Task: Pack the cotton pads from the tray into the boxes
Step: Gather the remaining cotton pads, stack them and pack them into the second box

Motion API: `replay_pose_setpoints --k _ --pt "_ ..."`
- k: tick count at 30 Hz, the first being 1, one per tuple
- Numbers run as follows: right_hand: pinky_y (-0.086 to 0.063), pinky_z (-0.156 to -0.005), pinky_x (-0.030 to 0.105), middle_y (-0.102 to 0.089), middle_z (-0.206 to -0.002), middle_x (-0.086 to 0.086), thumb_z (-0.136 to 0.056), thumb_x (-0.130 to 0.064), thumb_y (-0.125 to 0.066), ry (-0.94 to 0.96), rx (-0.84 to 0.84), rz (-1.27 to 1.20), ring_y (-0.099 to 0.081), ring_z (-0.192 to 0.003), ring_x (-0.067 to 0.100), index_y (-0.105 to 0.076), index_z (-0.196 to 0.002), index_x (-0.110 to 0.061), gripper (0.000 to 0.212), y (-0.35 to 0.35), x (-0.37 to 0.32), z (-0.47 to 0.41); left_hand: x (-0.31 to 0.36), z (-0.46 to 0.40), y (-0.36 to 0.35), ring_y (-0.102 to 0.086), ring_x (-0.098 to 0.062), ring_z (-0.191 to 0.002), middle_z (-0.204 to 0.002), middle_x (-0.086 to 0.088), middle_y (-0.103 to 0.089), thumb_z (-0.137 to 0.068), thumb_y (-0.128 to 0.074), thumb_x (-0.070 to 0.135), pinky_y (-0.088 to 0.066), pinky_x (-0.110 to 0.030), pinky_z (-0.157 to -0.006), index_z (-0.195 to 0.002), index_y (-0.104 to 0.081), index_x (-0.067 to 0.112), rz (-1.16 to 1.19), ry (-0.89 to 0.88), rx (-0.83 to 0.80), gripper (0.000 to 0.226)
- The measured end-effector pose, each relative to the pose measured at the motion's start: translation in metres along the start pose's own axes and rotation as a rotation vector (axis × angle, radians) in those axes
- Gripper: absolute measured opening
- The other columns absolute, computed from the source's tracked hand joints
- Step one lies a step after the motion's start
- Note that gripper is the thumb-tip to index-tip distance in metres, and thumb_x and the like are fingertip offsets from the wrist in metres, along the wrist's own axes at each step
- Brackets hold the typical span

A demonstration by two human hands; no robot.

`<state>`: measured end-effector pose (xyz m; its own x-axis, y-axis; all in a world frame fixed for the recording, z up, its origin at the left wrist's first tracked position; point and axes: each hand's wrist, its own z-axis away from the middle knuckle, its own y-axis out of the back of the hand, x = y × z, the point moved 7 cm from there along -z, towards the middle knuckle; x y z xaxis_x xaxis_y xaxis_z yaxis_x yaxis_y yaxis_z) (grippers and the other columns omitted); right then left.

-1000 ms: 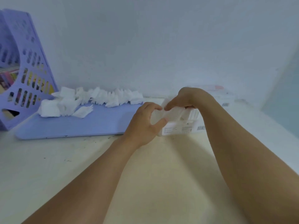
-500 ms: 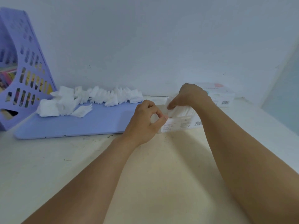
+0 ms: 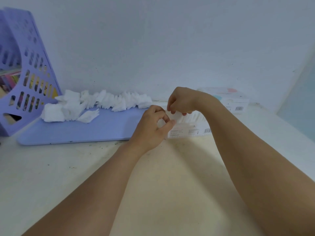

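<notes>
A white open box with a barcode stands right of the lavender tray. A row of cotton pads stands on edge inside it. My left hand is at the box's left end, its thumb and forefinger curled into a ring that pinches the end pads. My right hand hovers over the box with fingers curled down, their tips pinching the tops of the pads. A loose pile of cotton pads lies along the tray's far edge.
A second closed box sits by the wall at the back right. A purple perforated file holder stands at the left, behind the tray. The cream table stretches toward me under both forearms.
The bundle of pads held between both hands has sunk into the box. My left fingers have curled tighter at the box's end, and my right hand has shifted slightly along the pads.
</notes>
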<state>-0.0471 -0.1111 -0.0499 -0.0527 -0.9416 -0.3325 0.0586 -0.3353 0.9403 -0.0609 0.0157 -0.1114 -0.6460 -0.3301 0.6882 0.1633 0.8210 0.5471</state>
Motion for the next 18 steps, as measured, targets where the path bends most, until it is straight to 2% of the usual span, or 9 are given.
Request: replay_pose_setpoints --k 2,4,7,9,10,12,14,16,18 --pt "-0.049 -0.055 0.023 -0.077 -0.09 0.001 -0.093 -0.013 -0.057 -0.019 0.004 -0.034 -0.065 -0.069 0.015 -0.076 -0.1 -0.01 0.02 -0.005 0.009 -0.004 0.0 0.0 0.001 -0.053 -0.01 -0.107 -0.112 0.006 -0.052 -0.093 -0.067 0.027 -0.038 0.001 -0.073 -0.085 -0.066 0.014 -0.009 -0.001 0.003 0.016" --pt "-0.046 -0.055 0.022 -0.077 -0.09 0.0 -0.093 -0.012 -0.059 0.007 0.002 -0.141 -0.061 -0.069 0.013 -0.076 -0.099 -0.013 0.019 -0.005 0.013 -0.004 0.0 0.0 0.0 -0.053 -0.01 -0.106 -0.111 0.006 -0.052 -0.093 -0.067 0.026 -0.04 -0.001 -0.074 -0.085 -0.066 0.014 -0.011 -0.004 0.002 0.014" --pt "-0.044 -0.052 0.021 -0.076 -0.083 0.001 -0.09 -0.01 -0.065 0.048 0.21 -0.399 -0.056 -0.059 0.01 -0.077 -0.093 -0.013 0.012 0.025 0.019 0.004 0.001 0.0 -0.001 -0.053 -0.008 -0.105 -0.108 0.008 -0.052 -0.092 -0.067 0.026 -0.043 -0.006 -0.074 -0.089 -0.065 0.018 0.01 0.002 0.005 0.009" --pt "-0.044 -0.052 0.019 -0.074 -0.077 0.001 -0.086 -0.011 -0.071 0.041 0.354 -0.378 -0.055 -0.056 0.009 -0.077 -0.087 -0.013 0.006 0.049 0.028 0.01 0.003 -0.002 0.001 -0.052 -0.005 -0.105 -0.107 0.011 -0.053 -0.091 -0.069 0.028 -0.043 -0.01 -0.08 -0.095 -0.065 0.023 0.016 -0.003 0.028 0.008" --pt "-0.044 -0.052 0.019 -0.074 -0.076 0.001 -0.085 -0.013 -0.074 0.017 0.359 -0.325 -0.056 -0.058 0.009 -0.077 -0.086 -0.012 0.004 0.053 0.033 0.012 0.006 -0.002 0.003 -0.052 -0.004 -0.105 -0.108 0.013 -0.054 -0.09 -0.069 0.029 -0.041 -0.01 -0.083 -0.101 -0.065 0.024 0.013 -0.021 0.048 0.013" --pt "-0.047 -0.054 0.021 -0.075 -0.079 0.002 -0.085 -0.023 -0.079 -0.065 0.257 -0.218 -0.06 -0.063 0.012 -0.077 -0.086 -0.011 0.012 0.05 0.042 0.014 0.014 -0.004 0.007 -0.052 -0.005 -0.108 -0.112 0.014 -0.056 -0.089 -0.07 0.031 -0.039 -0.011 -0.088 -0.112 -0.064 0.023 -0.009 -0.063 0.087 0.025" --pt "-0.049 -0.058 0.023 -0.077 -0.083 0.005 -0.086 -0.03 -0.079 -0.155 0.156 -0.165 -0.064 -0.067 0.014 -0.077 -0.088 -0.009 0.022 0.041 0.053 0.013 0.024 -0.009 0.008 -0.054 -0.007 -0.111 -0.114 0.014 -0.058 -0.089 -0.07 0.03 -0.044 -0.02 -0.093 -0.122 -0.062 0.025 -0.042 -0.069 0.107 0.034" --pt "-0.05 -0.059 0.024 -0.078 -0.088 0.01 -0.088 -0.03 -0.077 -0.201 0.113 -0.178 -0.065 -0.067 0.016 -0.077 -0.091 -0.005 0.025 0.034 0.058 0.011 0.029 -0.015 0.003 -0.057 -0.009 -0.109 -0.113 0.01 -0.061 -0.089 -0.069 0.033 -0.049 -0.03 -0.093 -0.13 -0.057 0.028 -0.091 -0.038 0.053 0.043" --pt "-0.051 -0.059 0.024 -0.078 -0.092 0.012 -0.089 -0.026 -0.077 -0.205 0.103 -0.215 -0.065 -0.068 0.016 -0.077 -0.095 -0.003 0.024 0.032 0.06 0.01 0.034 -0.025 -0.008 -0.059 -0.012 -0.108 -0.116 0.007 -0.062 -0.09 -0.068 0.037 -0.052 -0.034 -0.091 -0.141 -0.049 0.032 -0.185 0.014 -0.076 0.055"
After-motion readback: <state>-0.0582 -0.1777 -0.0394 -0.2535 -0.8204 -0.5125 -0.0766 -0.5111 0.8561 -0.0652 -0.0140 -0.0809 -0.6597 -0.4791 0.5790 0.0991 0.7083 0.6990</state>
